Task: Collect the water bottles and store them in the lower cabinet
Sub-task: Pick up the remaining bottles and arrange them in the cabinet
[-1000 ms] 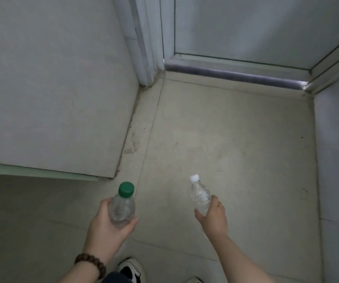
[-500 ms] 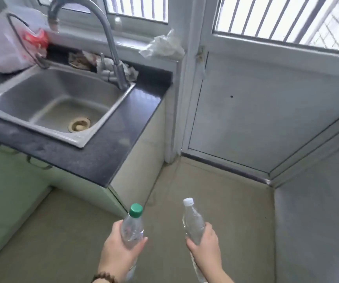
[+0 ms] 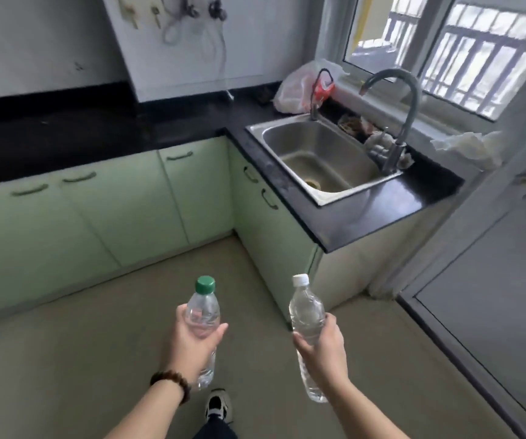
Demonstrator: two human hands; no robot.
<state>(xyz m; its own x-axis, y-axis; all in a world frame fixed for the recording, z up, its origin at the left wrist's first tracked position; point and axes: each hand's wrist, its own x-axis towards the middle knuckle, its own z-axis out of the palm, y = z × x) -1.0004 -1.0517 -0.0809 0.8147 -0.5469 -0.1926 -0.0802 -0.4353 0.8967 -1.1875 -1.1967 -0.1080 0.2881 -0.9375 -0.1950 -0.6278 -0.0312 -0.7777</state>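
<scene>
My left hand (image 3: 192,343) grips a clear water bottle with a green cap (image 3: 203,308), held upright low in the middle of the view. Beside it, my right hand (image 3: 326,351) holds a second clear bottle with a white cap (image 3: 306,308), also upright. Both bottles hang over the floor, a step back from the pale green lower cabinets (image 3: 128,210). All the cabinet doors are closed, on the left run and under the sink (image 3: 271,229).
A black L-shaped countertop (image 3: 378,204) carries a steel sink (image 3: 318,153) with a curved tap (image 3: 397,122). A plastic bag (image 3: 299,90) sits by the window. A white door (image 3: 492,296) stands at the right. My shoe (image 3: 219,405) shows on the beige floor.
The view has swung up and to the left, from the floor corner to the sink and then the cabinet run. Both hands keep hold of their bottles throughout.
</scene>
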